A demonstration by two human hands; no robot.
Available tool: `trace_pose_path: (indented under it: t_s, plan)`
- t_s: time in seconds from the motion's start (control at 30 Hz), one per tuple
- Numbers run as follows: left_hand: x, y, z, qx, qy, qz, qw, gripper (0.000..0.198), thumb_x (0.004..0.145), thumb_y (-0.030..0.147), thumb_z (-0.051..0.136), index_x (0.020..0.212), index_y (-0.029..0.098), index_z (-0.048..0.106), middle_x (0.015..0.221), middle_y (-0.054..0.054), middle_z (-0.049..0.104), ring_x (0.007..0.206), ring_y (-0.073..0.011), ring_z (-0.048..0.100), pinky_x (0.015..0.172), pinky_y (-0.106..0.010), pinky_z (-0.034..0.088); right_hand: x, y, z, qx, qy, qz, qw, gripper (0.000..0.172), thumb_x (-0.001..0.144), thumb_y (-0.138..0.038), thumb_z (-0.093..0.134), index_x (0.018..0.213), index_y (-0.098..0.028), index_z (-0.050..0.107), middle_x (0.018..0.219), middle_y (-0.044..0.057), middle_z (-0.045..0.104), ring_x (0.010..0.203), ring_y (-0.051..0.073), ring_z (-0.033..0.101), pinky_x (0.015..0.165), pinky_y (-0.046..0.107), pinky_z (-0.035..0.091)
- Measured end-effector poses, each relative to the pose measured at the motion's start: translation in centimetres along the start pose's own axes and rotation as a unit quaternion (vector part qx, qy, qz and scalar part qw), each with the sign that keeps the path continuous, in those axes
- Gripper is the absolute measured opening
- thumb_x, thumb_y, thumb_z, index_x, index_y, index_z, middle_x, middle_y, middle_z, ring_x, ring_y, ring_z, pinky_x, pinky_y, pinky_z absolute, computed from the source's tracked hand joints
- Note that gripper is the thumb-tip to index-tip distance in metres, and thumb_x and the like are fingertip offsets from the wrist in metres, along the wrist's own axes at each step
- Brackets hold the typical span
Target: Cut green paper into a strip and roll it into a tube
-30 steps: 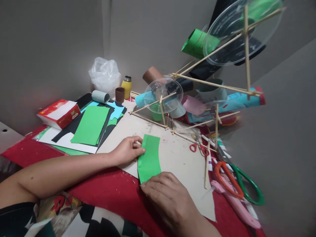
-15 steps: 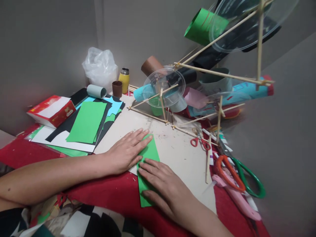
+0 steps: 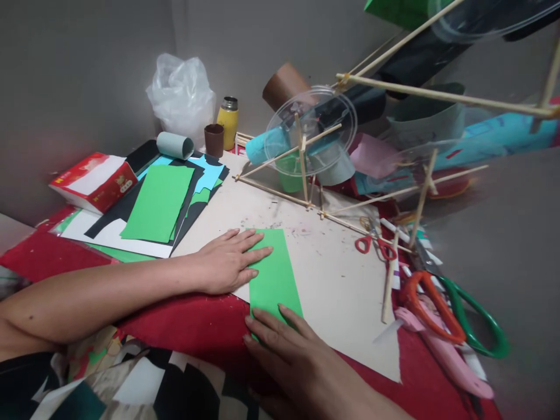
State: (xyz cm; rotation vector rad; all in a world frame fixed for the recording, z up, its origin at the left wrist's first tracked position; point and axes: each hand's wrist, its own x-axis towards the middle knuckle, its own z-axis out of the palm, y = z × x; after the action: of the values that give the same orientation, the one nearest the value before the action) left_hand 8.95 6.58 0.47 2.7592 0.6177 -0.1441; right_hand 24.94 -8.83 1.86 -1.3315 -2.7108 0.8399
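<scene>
A narrow green sheet of paper (image 3: 277, 268) lies on the pale board (image 3: 341, 303), with its near end over the board's edge. Flat on its upper left side rests my left hand (image 3: 230, 262), fingers spread. My right hand (image 3: 293, 350) lies across the near end with its fingers stretched out, covering that part of the paper. Neither hand grips anything. Whether the paper is folded double cannot be made out.
A stick frame with plastic discs (image 3: 310, 131) and paper tubes stands behind and leans over the right. Red scissors (image 3: 375, 245), large scissors (image 3: 433, 303) and a pink glue gun (image 3: 455, 356) lie right. Green sheets (image 3: 160, 201) and a red box (image 3: 94, 181) sit left.
My right hand has slid down the green paper toward its near end, uncovering its middle. My left hand stays near the top. The camera view has shifted.
</scene>
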Motion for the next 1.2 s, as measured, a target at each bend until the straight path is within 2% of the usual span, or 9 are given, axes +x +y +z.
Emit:
trace_pose_path:
  t_s: [0.1,0.2,0.3,0.37,0.47,0.57,0.73,0.87,1.2]
  plan:
    - [0.0,-0.2,0.2,-0.006,0.010,-0.003,1.000,0.056,0.096,0.039,0.036,0.148,0.023,0.023,0.156,-0.011,0.015,0.144,-0.0257,0.012,0.115,-0.045,0.013,-0.9,0.0,-0.7,0.044,0.053,-0.036,0.997,0.036,0.086,-0.028,0.058,0.119,-0.016,0.064,0.123,0.013,0.065,0.119,0.027,0.056,0.109,0.047,0.033]
    - [-0.1,-0.2,0.2,-0.008,0.076,0.019,0.997,0.059,0.092,0.036,0.046,0.146,0.020,0.028,0.155,-0.014,0.020,0.142,-0.0293,0.016,0.114,-0.048,0.016,-2.1,0.8,-2.1,0.087,0.099,-0.040,0.990,0.036,0.089,-0.027,0.056,0.125,-0.022,0.058,0.109,0.007,0.071,0.102,0.020,0.065,0.103,0.038,0.040]
    - [-0.7,0.4,-0.4,-0.019,0.156,0.096,0.983,0.051,0.088,0.029,0.052,0.135,0.014,0.042,0.148,-0.018,0.033,0.135,-0.0318,0.031,0.109,-0.048,0.026,-2.8,2.2,-3.2,0.085,0.182,0.041,0.979,0.030,0.093,-0.026,0.050,0.121,-0.022,0.060,0.099,0.007,0.073,0.089,0.020,0.067,0.081,0.033,0.051]
    - [-1.3,1.2,-1.0,-0.023,0.155,0.166,0.973,0.034,0.087,0.022,0.050,0.120,0.013,0.053,0.136,-0.017,0.047,0.119,-0.0283,0.048,0.098,-0.042,0.040,-3.0,3.4,-3.4,0.063,0.226,0.128,0.964,0.029,0.094,-0.031,0.046,0.115,-0.021,0.063,0.095,0.009,0.074,0.083,0.022,0.069,0.071,0.033,0.053]
    - [-2.5,2.7,-1.6,0.002,0.098,0.236,0.967,0.013,0.083,0.014,0.053,0.094,0.017,0.059,0.105,-0.010,0.062,0.087,-0.0214,0.056,0.074,-0.034,0.047,-2.8,4.9,-3.3,0.016,0.203,0.248,0.947,0.037,0.094,-0.038,0.039,0.118,-0.020,0.061,0.089,0.011,0.075,0.073,0.026,0.070,0.061,0.034,0.050]
    - [-3.3,3.9,-1.5,0.062,0.087,0.253,0.962,0.004,0.082,0.015,0.057,0.085,0.018,0.057,0.087,-0.006,0.058,0.075,-0.0197,0.052,0.067,-0.033,0.042,-2.5,5.4,-3.2,0.006,0.171,0.286,0.943,0.042,0.095,-0.040,0.035,0.124,-0.018,0.056,0.079,0.010,0.073,0.066,0.026,0.068,0.056,0.033,0.046]
    - [-3.4,4.6,-0.8,0.160,0.120,0.304,0.931,0.017,0.094,0.018,0.042,0.093,0.017,0.059,0.088,-0.008,0.059,0.075,-0.0196,0.050,0.062,-0.034,0.038,-2.2,5.3,-3.4,0.080,0.178,0.271,0.943,0.045,0.096,-0.040,0.033,0.131,-0.018,0.049,0.072,0.006,0.070,0.066,0.023,0.065,0.060,0.030,0.045]
    - [-3.0,4.4,-0.4,0.155,0.161,0.346,0.911,0.016,0.093,0.019,0.046,0.099,0.016,0.060,0.089,-0.009,0.062,0.077,-0.0193,0.054,0.063,-0.033,0.039,-2.1,5.5,-3.5,0.128,0.198,0.267,0.934,0.044,0.096,-0.038,0.034,0.130,-0.016,0.051,0.067,0.004,0.068,0.062,0.021,0.064,0.062,0.031,0.046]
    - [-2.4,3.9,0.7,0.151,0.216,0.324,0.908,0.017,0.092,0.019,0.048,0.106,0.016,0.058,0.098,-0.013,0.065,0.088,-0.0203,0.060,0.072,-0.030,0.045,-1.8,5.4,-3.2,0.385,0.195,0.229,0.872,0.051,0.093,-0.045,0.045,0.135,-0.016,0.044,0.065,0.000,0.061,0.054,0.015,0.057,0.052,0.027,0.046]
